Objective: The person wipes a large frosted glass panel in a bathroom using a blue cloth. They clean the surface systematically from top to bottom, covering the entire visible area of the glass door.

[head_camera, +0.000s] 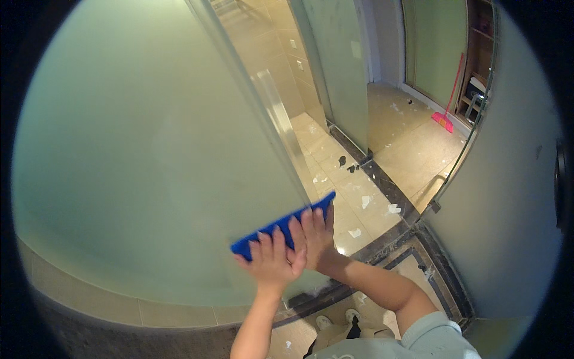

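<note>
A blue cloth [287,224], folded into a long strip, lies slantwise against a large frosted glass panel [148,148]. My left hand [271,258] presses on the cloth's left part with fingers spread. Close beside it, my right hand [314,235] lies over the right part, fingers pointing up, near the panel's right edge. The cloth's right tip reaches past that edge. How far the fingers grip the cloth, rather than press it flat, cannot be told.
Scraps of white paper [365,201] and dark bits [342,160] litter the tiled floor. A dark stone threshold [390,188] crosses it. At the right stands a frosted glass door [506,179] with a dark handle. A pink broom [443,121] leans by an open shelf [480,67].
</note>
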Demonstrator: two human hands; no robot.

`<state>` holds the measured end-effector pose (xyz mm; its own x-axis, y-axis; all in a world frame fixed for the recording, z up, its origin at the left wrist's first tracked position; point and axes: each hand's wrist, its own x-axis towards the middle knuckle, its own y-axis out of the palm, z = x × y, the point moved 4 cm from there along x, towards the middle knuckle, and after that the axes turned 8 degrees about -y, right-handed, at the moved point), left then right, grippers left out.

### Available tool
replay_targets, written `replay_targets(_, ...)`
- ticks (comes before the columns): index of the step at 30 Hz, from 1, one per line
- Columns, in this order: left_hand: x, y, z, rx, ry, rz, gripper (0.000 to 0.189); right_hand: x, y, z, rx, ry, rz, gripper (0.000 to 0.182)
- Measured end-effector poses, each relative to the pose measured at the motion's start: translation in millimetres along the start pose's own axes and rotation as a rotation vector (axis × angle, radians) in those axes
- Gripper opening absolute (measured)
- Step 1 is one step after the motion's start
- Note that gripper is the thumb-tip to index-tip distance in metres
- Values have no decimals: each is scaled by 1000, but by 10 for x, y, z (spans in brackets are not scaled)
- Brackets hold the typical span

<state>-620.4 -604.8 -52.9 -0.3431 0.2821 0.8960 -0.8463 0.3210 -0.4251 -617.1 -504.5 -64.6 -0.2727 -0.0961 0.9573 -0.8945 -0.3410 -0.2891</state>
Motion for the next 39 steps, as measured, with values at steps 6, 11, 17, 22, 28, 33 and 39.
replay_targets(6, -1257, 452, -123, -77, -37, 578, 52, -1395, 323, 28, 115, 78, 281, 42)
replay_targets(11, -1521, 492, -159, -65, 4, 683, 49, -1946, 342, 102, 123, 138, 583, 48)
replay_targets(17, -841, 313, -6, -145, -21, 609, 60, -1033, 262, 174, 167, 108, 146, 62)
replay_targets(22, 219, -53, 22, -85, 18, 135, 76, 161, 137, 55, -53, 69, -143, 50)
replay_targets(28, -438, 178, -11, -68, 5, 174, 77, -478, 358, 112, -155, 29, -140, 53)
replay_targets(33, -1233, 428, 8, -191, -56, 780, 59, -1805, 728, 206, -100, 89, 62, 54)
replay_targets(39, -1816, 541, 37, -261, -49, 751, 61, -2441, 714, 329, 70, 146, 328, 56)
